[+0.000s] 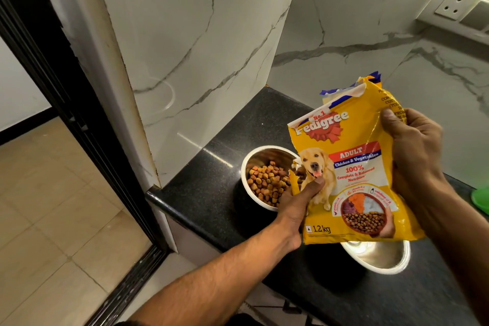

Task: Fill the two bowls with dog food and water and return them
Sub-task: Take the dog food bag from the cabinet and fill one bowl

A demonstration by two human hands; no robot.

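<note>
Both hands hold the yellow dog food bag [352,177] upright above the black counter [211,193] — the left hand [299,204] pinches its lower left edge, thumb on the front, and the right hand [415,151] grips its upper right side. Just left of the bag sits a steel bowl [264,180] holding kibble [267,182]; a second steel bowl [378,257] sits directly below the bag — contents unclear.
</note>
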